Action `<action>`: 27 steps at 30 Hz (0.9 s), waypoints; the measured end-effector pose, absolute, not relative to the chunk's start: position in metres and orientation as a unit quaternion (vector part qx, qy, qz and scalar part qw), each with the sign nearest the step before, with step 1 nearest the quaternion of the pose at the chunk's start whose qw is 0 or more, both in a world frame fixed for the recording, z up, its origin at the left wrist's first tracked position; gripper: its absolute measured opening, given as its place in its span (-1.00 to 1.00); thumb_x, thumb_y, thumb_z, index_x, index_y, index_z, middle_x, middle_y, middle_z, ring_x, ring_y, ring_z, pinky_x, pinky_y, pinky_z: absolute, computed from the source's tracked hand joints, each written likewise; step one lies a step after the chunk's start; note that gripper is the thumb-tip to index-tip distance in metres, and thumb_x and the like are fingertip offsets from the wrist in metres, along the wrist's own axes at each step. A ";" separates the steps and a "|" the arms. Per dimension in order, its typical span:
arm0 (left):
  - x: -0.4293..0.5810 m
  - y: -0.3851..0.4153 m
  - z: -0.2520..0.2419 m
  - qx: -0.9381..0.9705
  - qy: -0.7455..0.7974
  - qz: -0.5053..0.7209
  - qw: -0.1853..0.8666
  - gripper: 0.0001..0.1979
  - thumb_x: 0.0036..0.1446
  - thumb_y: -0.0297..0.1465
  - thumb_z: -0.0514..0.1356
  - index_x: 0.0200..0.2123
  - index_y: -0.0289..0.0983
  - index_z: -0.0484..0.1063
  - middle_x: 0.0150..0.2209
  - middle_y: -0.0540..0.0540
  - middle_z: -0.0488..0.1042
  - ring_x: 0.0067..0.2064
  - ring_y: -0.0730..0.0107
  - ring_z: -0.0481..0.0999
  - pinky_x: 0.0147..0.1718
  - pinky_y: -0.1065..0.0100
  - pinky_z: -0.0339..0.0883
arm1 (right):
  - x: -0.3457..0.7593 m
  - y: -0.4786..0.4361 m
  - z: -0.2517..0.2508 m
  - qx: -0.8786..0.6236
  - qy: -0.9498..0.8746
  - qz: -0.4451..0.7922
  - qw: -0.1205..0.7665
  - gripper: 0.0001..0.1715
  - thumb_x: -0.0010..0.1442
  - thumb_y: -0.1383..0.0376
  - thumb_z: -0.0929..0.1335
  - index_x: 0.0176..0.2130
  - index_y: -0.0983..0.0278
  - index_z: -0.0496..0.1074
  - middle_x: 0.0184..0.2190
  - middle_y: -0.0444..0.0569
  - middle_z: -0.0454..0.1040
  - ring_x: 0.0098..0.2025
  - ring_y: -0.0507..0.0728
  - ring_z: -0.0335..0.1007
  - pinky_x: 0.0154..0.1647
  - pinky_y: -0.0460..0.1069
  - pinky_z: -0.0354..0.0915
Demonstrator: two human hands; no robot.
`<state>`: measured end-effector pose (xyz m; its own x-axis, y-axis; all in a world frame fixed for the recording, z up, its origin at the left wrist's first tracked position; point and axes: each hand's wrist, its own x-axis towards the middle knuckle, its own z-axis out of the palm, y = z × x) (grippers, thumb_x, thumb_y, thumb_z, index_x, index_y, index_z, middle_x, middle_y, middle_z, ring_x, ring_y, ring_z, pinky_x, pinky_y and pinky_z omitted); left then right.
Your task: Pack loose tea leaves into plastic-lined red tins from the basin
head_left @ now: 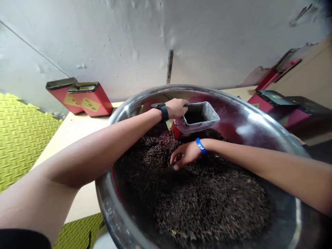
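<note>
Loose dark tea leaves lie heaped in a large shiny metal basin. Near the basin's far side, a red tin lined with a clear plastic bag stands tilted among the leaves, its mouth facing up. My left hand, with a dark watch on the wrist, is closed on the tin's left rim. Just in front of the tin, my right hand, wearing a blue wristband, rests low over the leaves. Its fingers are curled around some dark tea leaves, mostly hidden by the hand.
Two open red tins with yellow labels stand on the pale tabletop at the left. More red tins are at the right. A grey wall rises behind the basin. Yellow-green foam matting covers the floor at the left.
</note>
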<state>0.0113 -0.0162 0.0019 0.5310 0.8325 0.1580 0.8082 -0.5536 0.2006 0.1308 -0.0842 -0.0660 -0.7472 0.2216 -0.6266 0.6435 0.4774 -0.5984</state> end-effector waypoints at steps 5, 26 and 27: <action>0.011 -0.015 0.001 0.873 0.469 0.120 0.053 -0.69 0.10 -0.36 -0.09 -0.23 -0.28 0.40 -0.25 -0.14 0.47 -0.24 0.30 0.42 -0.30 0.36 0.22 | 0.121 -0.130 -0.044 0.126 0.878 -0.384 0.258 0.06 -0.31 -0.23 0.36 0.04 0.36 0.28 0.00 0.13 0.32 -0.03 0.22 0.27 -0.04 -0.01 0.17; 0.004 -0.012 0.008 0.894 0.424 0.108 0.098 -0.69 0.02 -0.37 0.03 -0.20 -0.33 0.44 -0.24 -0.15 0.48 -0.25 0.32 0.42 -0.32 0.40 0.21 | 0.164 -0.057 0.030 0.386 0.918 0.002 -0.089 -0.62 0.10 0.14 0.24 -0.16 0.32 0.36 -0.26 0.03 0.42 -0.26 0.13 0.30 -0.24 0.01 0.15; 0.004 -0.011 0.007 0.891 0.429 0.114 0.097 -0.69 0.03 -0.36 0.01 -0.19 -0.31 0.44 -0.23 -0.14 0.48 -0.25 0.31 0.41 -0.31 0.39 0.21 | 0.169 -0.050 0.026 0.424 0.903 0.037 -0.060 -0.63 0.07 0.15 0.25 -0.17 0.31 0.38 -0.27 0.05 0.43 -0.27 0.15 0.31 -0.27 0.03 0.15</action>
